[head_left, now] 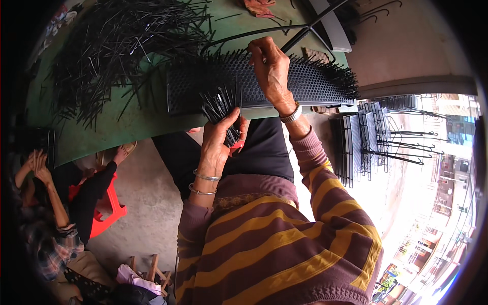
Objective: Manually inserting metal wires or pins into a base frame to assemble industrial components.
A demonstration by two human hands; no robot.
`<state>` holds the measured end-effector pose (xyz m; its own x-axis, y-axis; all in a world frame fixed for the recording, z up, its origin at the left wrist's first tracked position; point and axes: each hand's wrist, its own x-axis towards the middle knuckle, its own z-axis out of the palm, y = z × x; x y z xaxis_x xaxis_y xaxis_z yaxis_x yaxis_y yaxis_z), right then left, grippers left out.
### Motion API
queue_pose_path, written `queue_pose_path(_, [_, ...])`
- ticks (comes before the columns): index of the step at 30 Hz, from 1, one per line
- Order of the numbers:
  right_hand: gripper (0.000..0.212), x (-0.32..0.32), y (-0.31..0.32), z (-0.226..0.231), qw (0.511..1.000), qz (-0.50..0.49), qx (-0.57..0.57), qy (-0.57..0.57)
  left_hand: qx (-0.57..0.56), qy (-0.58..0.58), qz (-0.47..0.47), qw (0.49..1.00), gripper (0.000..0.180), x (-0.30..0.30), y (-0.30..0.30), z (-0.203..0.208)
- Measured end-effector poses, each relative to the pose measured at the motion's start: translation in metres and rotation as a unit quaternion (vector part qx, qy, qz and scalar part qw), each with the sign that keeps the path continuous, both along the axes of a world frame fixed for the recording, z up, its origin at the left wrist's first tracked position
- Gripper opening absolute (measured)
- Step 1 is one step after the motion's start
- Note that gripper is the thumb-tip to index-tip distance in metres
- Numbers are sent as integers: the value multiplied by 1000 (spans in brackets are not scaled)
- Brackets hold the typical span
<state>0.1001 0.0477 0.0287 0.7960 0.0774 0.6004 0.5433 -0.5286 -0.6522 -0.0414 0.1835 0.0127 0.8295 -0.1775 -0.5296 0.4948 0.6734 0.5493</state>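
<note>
My left hand [217, 140] is closed around a bundle of thin black strips [217, 105], their upper ends fanning out above my thumb. A long black perforated panel [213, 84] lies across the table in front of me, with many short black pieces standing out along its far edge and right end. Over that far edge is my right hand [273, 73], its fingers bent and pinched together. Whatever is between those fingertips is too small or hidden to tell.
A large loose heap of black strips [127, 46] covers the left of the green table [109, 134]. Black bent rods [305, 28] lie beyond the panel. Black racks [356, 140] stand at right. Another person [51, 203] sits at left by a red stool [109, 213].
</note>
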Motion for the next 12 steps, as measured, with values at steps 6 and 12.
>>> queue_pose_path(6, [2, -1, -2, -6, 997, 64, -10, 39, -33, 20, 15, 999, 18, -3, 1, -5])
queue_pose_path(12, [9, -5, 3, 8, 987, 14, -158, -21, -27, -7, 9, 1000, 18, 0, 4, -12])
